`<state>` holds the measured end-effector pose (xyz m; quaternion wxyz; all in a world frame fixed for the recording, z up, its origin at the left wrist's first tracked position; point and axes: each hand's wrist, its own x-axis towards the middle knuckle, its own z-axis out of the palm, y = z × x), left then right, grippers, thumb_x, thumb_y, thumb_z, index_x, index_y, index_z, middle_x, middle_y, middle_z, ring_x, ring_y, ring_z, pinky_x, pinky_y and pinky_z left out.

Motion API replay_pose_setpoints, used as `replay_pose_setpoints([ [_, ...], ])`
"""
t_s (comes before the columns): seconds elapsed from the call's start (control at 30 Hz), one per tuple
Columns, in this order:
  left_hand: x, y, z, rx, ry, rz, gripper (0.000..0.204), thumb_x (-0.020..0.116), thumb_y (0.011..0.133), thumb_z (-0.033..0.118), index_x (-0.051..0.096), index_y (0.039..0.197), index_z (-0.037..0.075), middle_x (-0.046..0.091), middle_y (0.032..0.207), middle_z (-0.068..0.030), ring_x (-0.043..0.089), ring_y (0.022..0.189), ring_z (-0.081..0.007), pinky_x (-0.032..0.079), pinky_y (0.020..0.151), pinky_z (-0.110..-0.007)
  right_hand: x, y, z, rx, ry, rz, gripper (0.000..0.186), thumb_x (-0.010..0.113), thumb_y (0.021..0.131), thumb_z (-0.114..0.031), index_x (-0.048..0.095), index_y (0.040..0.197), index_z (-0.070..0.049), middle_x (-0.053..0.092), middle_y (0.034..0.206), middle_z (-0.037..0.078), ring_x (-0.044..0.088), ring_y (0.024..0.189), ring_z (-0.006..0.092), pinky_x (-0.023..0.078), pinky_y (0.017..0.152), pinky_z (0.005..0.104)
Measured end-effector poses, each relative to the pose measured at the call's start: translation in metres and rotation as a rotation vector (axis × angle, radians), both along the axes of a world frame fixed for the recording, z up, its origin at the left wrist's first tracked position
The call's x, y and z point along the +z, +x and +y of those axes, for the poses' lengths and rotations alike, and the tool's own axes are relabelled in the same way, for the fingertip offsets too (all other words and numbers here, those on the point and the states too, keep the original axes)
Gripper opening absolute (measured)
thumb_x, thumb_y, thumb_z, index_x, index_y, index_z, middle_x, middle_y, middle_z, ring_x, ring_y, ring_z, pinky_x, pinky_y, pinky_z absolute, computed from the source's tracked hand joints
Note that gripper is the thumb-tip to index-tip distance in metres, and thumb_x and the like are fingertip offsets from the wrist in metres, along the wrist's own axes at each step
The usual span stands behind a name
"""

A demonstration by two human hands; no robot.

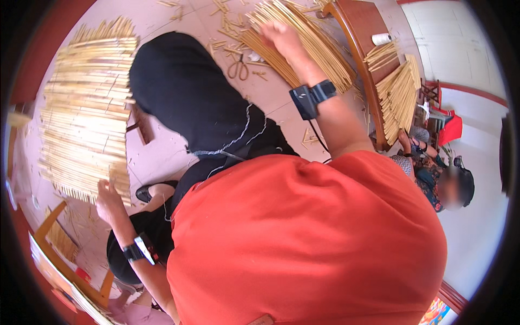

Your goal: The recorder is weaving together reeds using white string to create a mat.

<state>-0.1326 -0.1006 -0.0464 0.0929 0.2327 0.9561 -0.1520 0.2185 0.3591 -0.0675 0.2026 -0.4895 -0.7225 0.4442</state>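
Note:
My left hand is at the near right corner of a mat of straw-coloured reed stalks, bound with rows of dark thread. Its fingers are bent and close together at the mat's edge; what they pinch, if anything, is too small to make out. My right arm stretches far forward, and the right hand lies over a large bundle of cut reed stalks on the floor. Its fingers curl down onto the stalk ends, partly hidden. A white cord runs across my black-clad lap.
Scissors lie on the tiled floor among scattered reed scraps. On the right, a wooden bench bears more reed stalks and a white thread spool. Another person sits beyond it. A wooden chair stands at left.

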Motion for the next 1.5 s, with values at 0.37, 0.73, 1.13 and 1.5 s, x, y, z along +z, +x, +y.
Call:
replay_pose_setpoints([
  [0.37, 0.005, -0.018, 0.006, 0.253, 0.4, -0.404, 0.019, 0.064, 0.086, 0.02, 0.068, 0.09, 0.002, 0.068, 0.088, -0.0199, 0.065, 0.075, -0.0334, 0.051, 0.07, -0.042, -0.266, 0.091, -0.091, 0.313, -0.115, -0.552, 0.032, 0.063, 0.085, -0.019, 0.059, 0.115, -0.009, 0.068, 0.102, 0.018, 0.066, 0.095, 0.0307, 0.052, 0.083, 0.0379],
  [0.73, 0.034, 0.007, 0.013, 0.044, 0.098, -0.02, 0.012, 0.061, 0.087, 0.032, 0.068, 0.094, 0.026, 0.064, 0.063, -0.0116, 0.066, 0.061, -0.0333, 0.052, 0.057, -0.045, -0.255, 0.086, -0.022, 0.486, -0.069, -0.752, 0.02, 0.057, 0.091, -0.017, 0.059, 0.109, -0.007, 0.067, 0.092, 0.012, 0.063, 0.081, 0.0248, 0.05, 0.076, 0.0347],
  [1.13, 0.037, 0.011, 0.014, -0.109, 0.24, 0.084, 0.013, 0.066, 0.088, 0.032, 0.067, 0.086, 0.019, 0.061, 0.057, -0.01, 0.063, 0.053, -0.0299, 0.048, 0.049, -0.04, -0.249, 0.104, -0.009, 0.443, -0.165, -0.828, 0.023, 0.06, 0.091, -0.018, 0.057, 0.111, -0.006, 0.065, 0.093, 0.011, 0.061, 0.083, 0.0233, 0.049, 0.076, 0.0333],
  [1.5, 0.01, 0.027, 0.033, 0.203, 0.725, 0.072, 0.007, 0.071, 0.083, 0.017, 0.068, 0.085, 0.012, 0.051, 0.05, -0.0063, 0.054, 0.044, -0.0189, 0.044, 0.047, -0.034, -0.151, 0.041, 0.028, 0.247, -0.18, -0.391, 0.027, 0.063, 0.09, -0.018, 0.055, 0.112, -0.005, 0.064, 0.093, 0.01, 0.059, 0.085, 0.0219, 0.048, 0.077, 0.032],
])
